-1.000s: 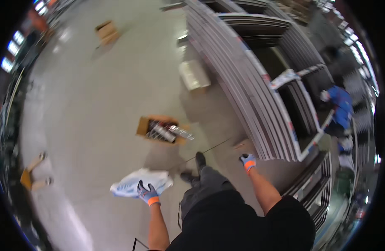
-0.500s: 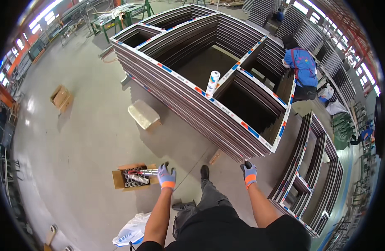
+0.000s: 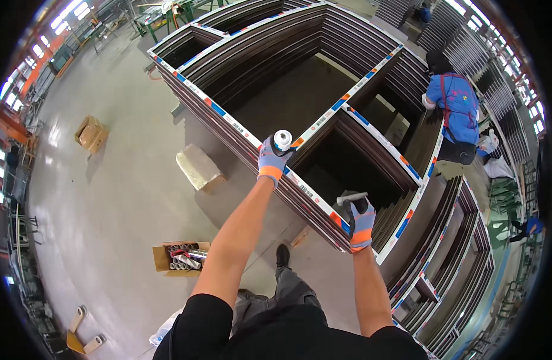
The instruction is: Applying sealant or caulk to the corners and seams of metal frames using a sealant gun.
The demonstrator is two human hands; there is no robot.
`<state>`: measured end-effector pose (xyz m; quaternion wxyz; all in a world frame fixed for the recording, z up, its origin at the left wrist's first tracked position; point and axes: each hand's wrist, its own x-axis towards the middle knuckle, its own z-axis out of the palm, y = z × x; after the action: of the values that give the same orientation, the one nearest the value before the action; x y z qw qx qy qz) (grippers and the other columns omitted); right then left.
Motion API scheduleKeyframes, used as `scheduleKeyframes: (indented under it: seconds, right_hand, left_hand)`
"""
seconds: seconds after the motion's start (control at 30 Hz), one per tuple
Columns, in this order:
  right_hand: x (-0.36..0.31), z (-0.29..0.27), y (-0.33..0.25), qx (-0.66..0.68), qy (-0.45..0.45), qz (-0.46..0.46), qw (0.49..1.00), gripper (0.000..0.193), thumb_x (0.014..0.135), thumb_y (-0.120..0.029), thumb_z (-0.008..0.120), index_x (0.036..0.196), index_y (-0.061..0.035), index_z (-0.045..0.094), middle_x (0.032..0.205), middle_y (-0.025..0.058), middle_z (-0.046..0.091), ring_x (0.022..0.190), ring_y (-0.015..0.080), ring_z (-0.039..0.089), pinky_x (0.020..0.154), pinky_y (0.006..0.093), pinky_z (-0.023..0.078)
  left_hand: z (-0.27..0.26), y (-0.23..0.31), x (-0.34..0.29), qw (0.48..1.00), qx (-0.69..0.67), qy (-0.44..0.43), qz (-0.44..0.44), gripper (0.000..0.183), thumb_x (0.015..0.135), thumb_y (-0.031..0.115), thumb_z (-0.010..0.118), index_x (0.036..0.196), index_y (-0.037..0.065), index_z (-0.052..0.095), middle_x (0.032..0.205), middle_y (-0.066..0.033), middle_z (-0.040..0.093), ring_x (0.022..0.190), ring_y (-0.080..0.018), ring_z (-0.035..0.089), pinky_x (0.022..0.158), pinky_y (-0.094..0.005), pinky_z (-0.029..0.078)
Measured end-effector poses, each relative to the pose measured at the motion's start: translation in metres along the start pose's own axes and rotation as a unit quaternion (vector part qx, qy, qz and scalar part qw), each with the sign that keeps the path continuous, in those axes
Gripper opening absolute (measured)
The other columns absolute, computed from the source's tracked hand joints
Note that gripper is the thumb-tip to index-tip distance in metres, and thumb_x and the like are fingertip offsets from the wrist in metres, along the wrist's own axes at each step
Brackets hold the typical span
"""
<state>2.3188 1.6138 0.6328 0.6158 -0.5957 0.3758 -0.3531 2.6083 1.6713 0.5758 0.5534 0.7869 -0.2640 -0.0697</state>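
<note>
My left hand [image 3: 272, 161], in a grey-and-orange glove with dark fingers, is wrapped around a white cartridge [image 3: 282, 139] whose round top faces up. The cartridge is at the near rail of a tall stack of dark window frames [image 3: 237, 129] faced with white, blue and orange film. Farther right, my right hand [image 3: 361, 221], gloved alike, is closed on a short pale-grey rod-like piece [image 3: 352, 197]. That hand is over the near corner of the stack, and its fingers partly hide the piece.
A co-worker in a blue top [image 3: 456, 111] bends over the stack's right side. More frames [image 3: 429, 288] lie at the right. On the floor at left are an open carton of tubes [image 3: 168, 264], a pale wrapped block [image 3: 198, 168] and a cardboard box [image 3: 92, 134].
My left hand has risen from beside the open carton and taken hold of the cartridge standing on the frames. My right hand has moved up over the stack's near corner.
</note>
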Motion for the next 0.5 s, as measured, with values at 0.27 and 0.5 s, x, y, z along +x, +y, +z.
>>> scheduleKeyframes:
  seconds: [0.27,0.5]
  right_hand:
    - [0.013,0.032,-0.074,0.024,-0.091,-0.043,0.995,0.019,0.088,-0.009,0.065,0.103,0.0020,0.065,0.087,0.0078,0.070,0.080,0.0140,0.065,0.076,0.0260,0.051]
    - [-0.037,0.066,-0.068,-0.055,-0.272,0.037,0.960,0.026,0.083,-0.004,0.068,0.107,0.0035,0.065,0.097,0.0088,0.069,0.091,0.0140,0.064,0.084,0.0276,0.052]
  left_hand:
    - [-0.044,0.049,-0.088,0.988,0.032,-0.145,0.046,0.057,0.069,0.022,0.082,0.119,0.006,0.060,0.105,-0.0140,0.068,0.100,-0.0255,0.066,0.089,-0.0347,0.050]
    - [-0.145,0.088,-0.193,0.957,-0.079,-0.276,-0.045,0.055,0.073,0.024,0.081,0.119,0.004,0.060,0.107,-0.0139,0.067,0.101,-0.0270,0.064,0.091,-0.0343,0.049]
